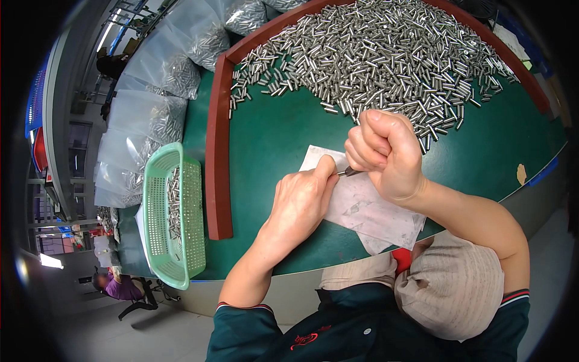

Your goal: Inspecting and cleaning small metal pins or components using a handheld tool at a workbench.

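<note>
Over a sheet of stained white paper, my two hands are close together. My left hand is closed in a pinch, thumb uppermost, with a short bit of shiny metal, like one of the pins, at its fingertips. My right hand is curled into a fist around a slim tool with a dark end, which points toward the left fingertips. Most of that tool is hidden by the fingers. Beyond the hands, a large heap of short metal pins spreads over the green tabletop.
A red-brown raised border encloses the work area on the left and far sides. Left of it stands a light-green plastic basket with some pins inside. Clear bags of pins line the far left. A person sits in the background.
</note>
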A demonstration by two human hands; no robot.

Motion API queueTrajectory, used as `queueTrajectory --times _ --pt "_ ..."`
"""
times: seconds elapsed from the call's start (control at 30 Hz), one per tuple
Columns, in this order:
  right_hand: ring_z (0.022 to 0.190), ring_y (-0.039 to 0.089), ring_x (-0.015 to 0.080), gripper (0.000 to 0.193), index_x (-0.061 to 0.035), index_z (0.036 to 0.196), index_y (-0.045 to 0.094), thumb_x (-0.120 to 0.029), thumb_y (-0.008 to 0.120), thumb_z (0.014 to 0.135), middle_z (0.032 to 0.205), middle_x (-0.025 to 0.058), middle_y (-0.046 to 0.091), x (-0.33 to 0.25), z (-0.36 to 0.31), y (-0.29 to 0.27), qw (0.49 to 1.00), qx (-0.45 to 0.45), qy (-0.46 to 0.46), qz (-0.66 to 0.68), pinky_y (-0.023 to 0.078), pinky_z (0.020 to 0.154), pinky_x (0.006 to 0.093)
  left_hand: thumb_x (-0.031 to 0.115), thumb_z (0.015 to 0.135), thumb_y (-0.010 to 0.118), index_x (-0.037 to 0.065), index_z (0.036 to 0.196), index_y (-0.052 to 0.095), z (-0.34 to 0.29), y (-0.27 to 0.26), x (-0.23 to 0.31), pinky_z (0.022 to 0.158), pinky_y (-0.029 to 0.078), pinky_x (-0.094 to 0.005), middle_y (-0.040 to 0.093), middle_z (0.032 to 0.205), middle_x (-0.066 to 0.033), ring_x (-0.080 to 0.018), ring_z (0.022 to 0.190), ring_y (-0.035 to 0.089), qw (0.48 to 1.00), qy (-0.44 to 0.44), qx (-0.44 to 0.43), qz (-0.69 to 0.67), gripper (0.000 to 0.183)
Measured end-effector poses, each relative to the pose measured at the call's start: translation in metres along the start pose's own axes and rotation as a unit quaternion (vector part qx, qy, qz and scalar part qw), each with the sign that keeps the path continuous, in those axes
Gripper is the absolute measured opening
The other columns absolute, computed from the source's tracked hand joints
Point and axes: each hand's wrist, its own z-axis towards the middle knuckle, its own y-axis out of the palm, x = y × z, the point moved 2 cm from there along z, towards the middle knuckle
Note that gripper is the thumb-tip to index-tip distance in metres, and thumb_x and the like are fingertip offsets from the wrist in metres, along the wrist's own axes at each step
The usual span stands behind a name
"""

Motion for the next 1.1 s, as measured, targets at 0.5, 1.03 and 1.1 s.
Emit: queueTrajectory --times 0.5,1.03,1.1 --pt "0.044 0.022 0.0052 0.035 -0.0079 0.051 0.025 -0.015 0.039 0.082 0.047 -0.003 0.027 0.001 -0.005 0.004 0.999 -0.016 0.003 -0.043 0.019 0.041 0.0235 0.007 0.08 0.05 0.003 0.076 0.04 0.001 0.002 0.003 0.044 0.037 -0.0423 0.053 0.058 -0.0161 -0.0359 0.053 0.052 1.0 0.012 0.008 0.007 0.011" --pt "0.041 0.022 0.0066 0.036 -0.0097 0.051 0.024 -0.016 0.037 0.084 0.044 -0.0021 0.026 0.001 -0.003 0.0 0.999 -0.017 0.017 -0.031 0.02 0.04 0.0236 0.007 0.085 0.05 0.005 0.084 0.052 -0.001 -0.005 -0.027 0.045 0.029 -0.0153 0.056 0.085 -0.0104 -0.0032 0.051 0.032 0.559 -0.175 -0.063 -0.808 0.003" --pt "0.04 0.022 0.0068 0.037 -0.0099 0.05 0.024 -0.017 0.038 0.084 0.043 -0.0019 0.027 0.001 -0.002 0.0 0.999 -0.015 0.021 -0.03 0.02 0.04 0.0239 0.006 0.085 0.051 0.003 0.089 0.053 0.0 -0.005 -0.027 0.045 0.029 -0.0154 0.056 0.084 -0.0096 -0.0033 0.051 0.033 0.58 -0.194 -0.052 -0.79 0.006"
